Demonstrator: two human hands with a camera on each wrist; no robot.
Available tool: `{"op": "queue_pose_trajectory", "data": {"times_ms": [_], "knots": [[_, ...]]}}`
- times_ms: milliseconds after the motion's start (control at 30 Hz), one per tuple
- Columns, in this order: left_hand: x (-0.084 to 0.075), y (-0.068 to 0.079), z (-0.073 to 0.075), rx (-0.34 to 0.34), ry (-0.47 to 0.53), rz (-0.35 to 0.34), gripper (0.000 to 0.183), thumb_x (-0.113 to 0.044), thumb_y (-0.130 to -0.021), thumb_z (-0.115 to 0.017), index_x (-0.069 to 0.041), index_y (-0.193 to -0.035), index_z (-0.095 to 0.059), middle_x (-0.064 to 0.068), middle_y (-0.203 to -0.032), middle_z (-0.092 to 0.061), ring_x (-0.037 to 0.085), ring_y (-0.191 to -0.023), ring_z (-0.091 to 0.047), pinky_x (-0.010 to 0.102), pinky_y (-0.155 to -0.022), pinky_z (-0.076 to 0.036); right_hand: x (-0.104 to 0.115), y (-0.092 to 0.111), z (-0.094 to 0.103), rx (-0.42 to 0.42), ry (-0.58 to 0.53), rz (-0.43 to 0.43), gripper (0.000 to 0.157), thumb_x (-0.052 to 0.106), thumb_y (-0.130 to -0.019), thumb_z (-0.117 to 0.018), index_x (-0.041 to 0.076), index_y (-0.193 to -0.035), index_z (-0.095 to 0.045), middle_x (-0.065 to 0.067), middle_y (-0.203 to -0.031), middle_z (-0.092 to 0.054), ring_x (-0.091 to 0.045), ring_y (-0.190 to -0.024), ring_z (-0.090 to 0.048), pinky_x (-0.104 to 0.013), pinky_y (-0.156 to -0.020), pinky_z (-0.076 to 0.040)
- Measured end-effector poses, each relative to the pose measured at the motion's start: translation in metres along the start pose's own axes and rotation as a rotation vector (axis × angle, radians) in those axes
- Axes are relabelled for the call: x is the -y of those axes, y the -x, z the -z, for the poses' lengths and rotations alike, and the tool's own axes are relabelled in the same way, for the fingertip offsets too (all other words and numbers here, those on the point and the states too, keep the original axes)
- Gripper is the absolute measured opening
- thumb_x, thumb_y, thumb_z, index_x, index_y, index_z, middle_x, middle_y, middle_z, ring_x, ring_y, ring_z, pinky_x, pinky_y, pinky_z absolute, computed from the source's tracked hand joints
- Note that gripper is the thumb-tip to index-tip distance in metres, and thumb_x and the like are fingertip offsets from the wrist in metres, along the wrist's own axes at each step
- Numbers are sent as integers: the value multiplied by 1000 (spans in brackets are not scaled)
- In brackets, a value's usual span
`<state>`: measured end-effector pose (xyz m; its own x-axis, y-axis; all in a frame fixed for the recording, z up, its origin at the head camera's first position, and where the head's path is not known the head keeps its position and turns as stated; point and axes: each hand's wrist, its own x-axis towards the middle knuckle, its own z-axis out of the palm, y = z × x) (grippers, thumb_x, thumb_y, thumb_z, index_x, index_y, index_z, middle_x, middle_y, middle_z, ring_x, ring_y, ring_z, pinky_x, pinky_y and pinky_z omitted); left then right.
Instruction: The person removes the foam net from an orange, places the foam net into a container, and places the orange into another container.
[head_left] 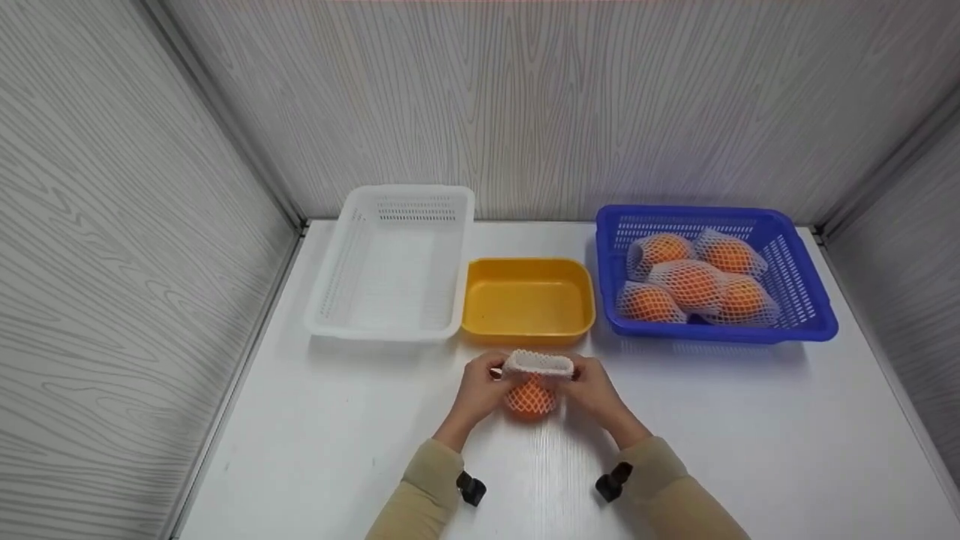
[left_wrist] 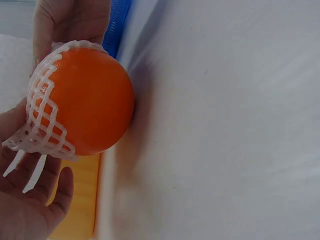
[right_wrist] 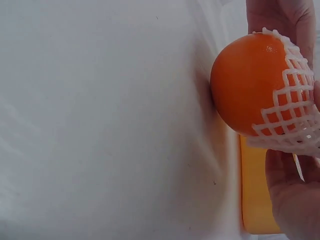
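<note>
An orange (left_wrist: 102,100) rests on the white table in front of me, its near end bare. Around its far part sits a white foam net sleeve (head_left: 538,364), its rim spread wide and standing up in the head view. My left hand (head_left: 480,386) pinches the sleeve at its left side. At the opposite side my right hand (head_left: 595,388) pinches it too. In the right wrist view, the net (right_wrist: 295,100) covers roughly the far half of the fruit. Some fingertips are hidden behind the sleeve.
Just beyond the hands stands a yellow tray (head_left: 529,307). To its left is a white slotted basket (head_left: 382,334). On the right, a blue basket (head_left: 720,332) holds several oranges in foam nets (head_left: 690,285). Wood-grain panels (head_left: 450,97) close off the back and sides.
</note>
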<state>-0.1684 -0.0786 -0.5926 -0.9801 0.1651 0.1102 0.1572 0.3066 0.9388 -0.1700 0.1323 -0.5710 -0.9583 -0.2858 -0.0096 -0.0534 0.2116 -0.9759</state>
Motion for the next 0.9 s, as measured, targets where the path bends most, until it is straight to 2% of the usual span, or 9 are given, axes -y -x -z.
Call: {"op": "queue_pose_trajectory", "data": {"times_ms": [100,200,300,400,467,567,700,800,900], "knots": [[0,3,0,15,24,16,27,-21,-84,-79,-8,-106,-71,-1,-102,-65,16,-94,-57,32,-78,-49,-12,-7,-3,-67,26,-21,21,5,-82,-79,-2,-101,-73,-9,-95,-72,-15,-84,-62,-28,-75,-51],[0,7,1,71,8,73,57,-31,-79,-83,-9,-126,-61,1,-113,-60,18,-99,-55,35,-81,-49,-17,-11,-6,-107,34,-24,20,4,-82,-78,-1,-100,-74,-9,-96,-72,-17,-86,-63,-31,-78,-52],[1,11,-1,134,-31,102,88,-39,-70,-89,-10,-141,-47,2,-127,-55,19,-111,-53,38,-94,-46,-19,-14,-9,-129,5,-22,24,2,-82,-78,-2,-105,-73,-11,-101,-72,-21,-93,-65,-35,-85,-52],[4,13,-3,179,-60,113,101,-41,-65,-91,-10,-146,-40,2,-135,-52,18,-121,-51,39,-103,-39,-11,-13,-12,-140,-34,-48,27,2,-82,-77,-4,-108,-70,-13,-104,-71,-23,-97,-66,-36,-88,-52],[4,13,-5,191,-77,125,105,-43,-64,-91,-9,-147,-37,3,-137,-52,18,-122,-50,39,-104,-38,0,-10,-12,-148,-54,-75,29,2,-85,-75,-7,-111,-68,-15,-105,-70,-24,-98,-65,-37,-89,-52],[2,14,-6,199,-98,160,106,-44,-65,-91,-10,-148,-35,4,-135,-52,18,-116,-52,39,-100,-42,13,-8,-11,-143,-90,-154,33,4,-89,-70,-9,-117,-62,-18,-107,-69,-26,-98,-65,-40,-88,-52],[0,14,-6,226,-122,188,99,-44,-68,-88,-9,-146,-39,4,-131,-54,18,-109,-55,39,-94,-46,-2,-16,-8,-159,-143,-232,39,11,-90,-70,-6,-124,-58,-14,-107,-69,-22,-94,-65,-34,-83,-53],[1,15,-6,265,-144,200,90,-44,-70,-86,-6,-140,-46,3,-123,-58,17,-102,-57,37,-89,-49,-8,-21,-5,-182,-193,-247,41,14,-90,-71,-4,-125,-58,-12,-106,-69,-21,-91,-66,-31,-79,-54],[2,17,-6,298,-179,195,83,-45,-70,-85,-4,-134,-51,3,-116,-60,18,-98,-58,36,-86,-49,-4,-26,-2,-189,-223,-211,38,13,-91,-70,-4,-123,-58,-14,-106,-68,-22,-89,-67,-31,-77,-55]]}}
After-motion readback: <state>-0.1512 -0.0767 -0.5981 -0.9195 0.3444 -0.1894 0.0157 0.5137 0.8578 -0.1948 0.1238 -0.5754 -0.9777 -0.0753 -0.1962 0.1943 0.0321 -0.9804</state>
